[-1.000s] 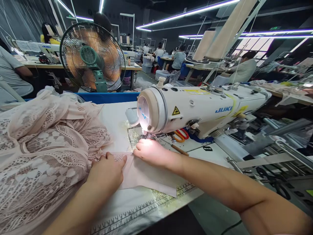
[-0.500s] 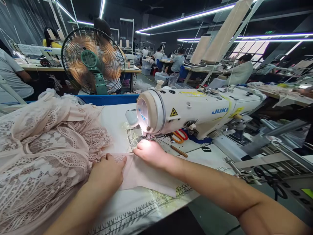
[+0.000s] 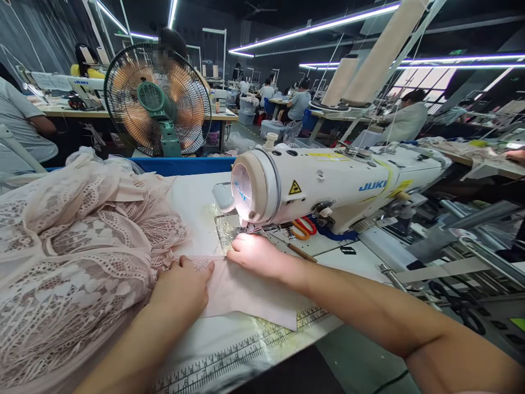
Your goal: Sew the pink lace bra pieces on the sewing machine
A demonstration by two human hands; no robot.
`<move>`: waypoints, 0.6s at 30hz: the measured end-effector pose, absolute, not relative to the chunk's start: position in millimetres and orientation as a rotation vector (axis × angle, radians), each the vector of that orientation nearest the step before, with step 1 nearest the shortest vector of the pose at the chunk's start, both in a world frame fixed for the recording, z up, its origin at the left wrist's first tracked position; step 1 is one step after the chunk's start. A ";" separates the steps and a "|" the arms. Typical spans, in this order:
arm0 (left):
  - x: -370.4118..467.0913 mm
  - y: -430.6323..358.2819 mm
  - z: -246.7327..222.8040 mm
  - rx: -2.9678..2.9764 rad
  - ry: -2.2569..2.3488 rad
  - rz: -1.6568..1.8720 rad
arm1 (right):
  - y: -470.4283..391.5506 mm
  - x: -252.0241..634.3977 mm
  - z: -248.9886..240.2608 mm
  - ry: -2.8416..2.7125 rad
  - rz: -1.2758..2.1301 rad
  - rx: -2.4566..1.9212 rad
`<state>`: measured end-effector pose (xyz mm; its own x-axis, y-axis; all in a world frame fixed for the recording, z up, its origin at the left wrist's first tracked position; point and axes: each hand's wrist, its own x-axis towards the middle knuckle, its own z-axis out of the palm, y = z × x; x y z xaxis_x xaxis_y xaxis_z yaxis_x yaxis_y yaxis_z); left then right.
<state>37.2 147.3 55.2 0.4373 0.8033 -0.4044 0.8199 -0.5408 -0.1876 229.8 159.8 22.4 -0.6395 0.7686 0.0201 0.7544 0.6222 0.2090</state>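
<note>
A pale pink fabric piece (image 3: 254, 293) with a strip of lace along its upper edge lies on the white sewing table. My left hand (image 3: 182, 287) rests on its left end, fingers apart and fingertips pressed down beside the lace. Just in front of the needle area, my right hand (image 3: 253, 254) is closed on the fabric's upper edge, with the fingertips partly hidden. The head of a white JUKI sewing machine (image 3: 303, 183) stands right behind that hand, which hides the needle and presser foot. A large heap of pink lace garments (image 3: 94, 230) sits against my left forearm.
Orange-handled scissors (image 3: 301, 231), a wooden-handled tool (image 3: 301, 253) and a small black blade (image 3: 348, 250) lie right of the needle area. A ruler tape (image 3: 246, 350) runs along the table's front edge. A green fan (image 3: 158, 101) stands behind; co-workers sit farther back.
The view has shifted slightly. Both hands keep nearly the same places on the fabric, and the fabric has barely moved.
</note>
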 end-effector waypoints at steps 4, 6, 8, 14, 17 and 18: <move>37.4 147.7 55.7 2.632 1.485 -0.686 | 151.6 235.6 23.8 2.759 0.329 1.389; 37.8 148.0 55.7 2.639 1.485 -0.676 | 144.0 239.6 24.3 2.753 0.347 1.466; 37.9 148.0 55.3 2.638 1.489 -0.670 | 134.8 244.9 24.8 2.748 0.329 1.569; 33.3 147.0 49.6 2.710 1.472 -0.614 | 107.1 278.9 22.8 2.613 -0.070 2.032; 31.4 148.8 44.7 2.747 1.321 -0.542 | 96.2 313.8 21.4 2.439 -0.102 2.351; 31.3 150.2 42.8 2.751 1.248 -0.515 | 93.1 327.1 21.1 2.363 -0.076 2.445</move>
<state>31.3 150.2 42.8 0.6122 0.7173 -0.3326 0.7433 -0.6656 -0.0672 327.1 93.1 21.1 0.0498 0.9879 0.1469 0.9764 -0.0172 -0.2154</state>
